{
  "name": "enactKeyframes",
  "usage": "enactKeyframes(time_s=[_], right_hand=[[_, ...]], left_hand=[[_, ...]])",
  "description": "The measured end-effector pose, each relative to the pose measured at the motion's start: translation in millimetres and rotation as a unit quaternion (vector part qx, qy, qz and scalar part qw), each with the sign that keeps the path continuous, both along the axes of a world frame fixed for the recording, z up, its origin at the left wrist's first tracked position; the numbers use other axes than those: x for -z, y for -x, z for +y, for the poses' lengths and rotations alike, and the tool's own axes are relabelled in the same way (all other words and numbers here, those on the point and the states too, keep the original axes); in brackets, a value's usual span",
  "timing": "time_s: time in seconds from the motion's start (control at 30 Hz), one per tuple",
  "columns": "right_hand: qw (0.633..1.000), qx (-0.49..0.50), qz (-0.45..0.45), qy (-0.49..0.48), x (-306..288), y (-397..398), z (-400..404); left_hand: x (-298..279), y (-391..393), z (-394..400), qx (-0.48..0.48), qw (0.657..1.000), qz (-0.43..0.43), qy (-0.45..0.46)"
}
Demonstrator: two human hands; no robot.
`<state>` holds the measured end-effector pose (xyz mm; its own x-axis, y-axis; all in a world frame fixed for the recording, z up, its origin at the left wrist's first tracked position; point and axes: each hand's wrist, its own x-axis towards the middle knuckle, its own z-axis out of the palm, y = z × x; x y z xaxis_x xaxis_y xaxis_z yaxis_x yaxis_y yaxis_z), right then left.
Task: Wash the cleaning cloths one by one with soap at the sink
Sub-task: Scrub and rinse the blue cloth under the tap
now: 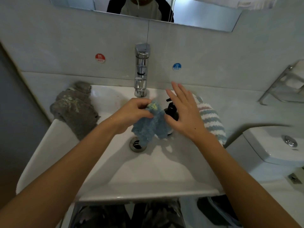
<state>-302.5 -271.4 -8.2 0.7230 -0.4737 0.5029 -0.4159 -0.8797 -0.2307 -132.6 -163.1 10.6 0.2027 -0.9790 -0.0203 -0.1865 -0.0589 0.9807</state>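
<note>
**Blue cloth held over the drain, soap pump next**

Far left, draped over the sink (pixel 54 145) rim: a grey cloth (pixel 74 109), flecked with pale lint, probably parked there to wait its turn or already done; cannot tell which.

Centre-left: left hand (pixel 131 111), fingers curled, pinching the top of the blue cleaning cloth (pixel 150 125) near a yellow-green patch. Cloth hanging bunched, lower end dangling just above the drain (pixel 137 144). Held high and over the basin, likely so drips fall in and soap can land on the fabric.

Behind, at the back edge: chrome tap (pixel 141 71), no water visibly running. Hot sticker (pixel 100 58) left of it on the wall, cold sticker (pixel 176 66) right.

Centre-right: dark soap dispenser (pixel 171 111) just beside the cloth, partly hidden. Right hand (pixel 184 111) above and in front of it, fingers straight and spread, gripping nothing; seemingly poised to press the pump, though contact with it cannot be told.

Right rim: striped cloth (pixel 210 119) in white, teal and pink, lying under the right wrist.

Surface and room: white ceramic basin, smooth and probably slippery when wet; grey tiled wall; mirror (pixel 197 15) above; metal rack (pixel 283 86) far right; toilet cistern (pixel 271 145) with flush button beside the sink. No bench apart from the narrow sink ledge.
</note>
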Motion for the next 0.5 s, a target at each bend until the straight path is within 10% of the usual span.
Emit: enactKeyframes(time_s=[0.17,0.5], right_hand=[[0.988,-0.083,-0.126,0.033,-9.6,-25.7,15.6],[0.876,-0.11,-0.18,-0.434,19.0,-58.1,21.5]], left_hand=[[-5.8,-18.4,3.6,0.036,0.999,-0.012,0.002],[-3.4,-44.5,16.5,0.091,0.995,-0.044,-0.004]])
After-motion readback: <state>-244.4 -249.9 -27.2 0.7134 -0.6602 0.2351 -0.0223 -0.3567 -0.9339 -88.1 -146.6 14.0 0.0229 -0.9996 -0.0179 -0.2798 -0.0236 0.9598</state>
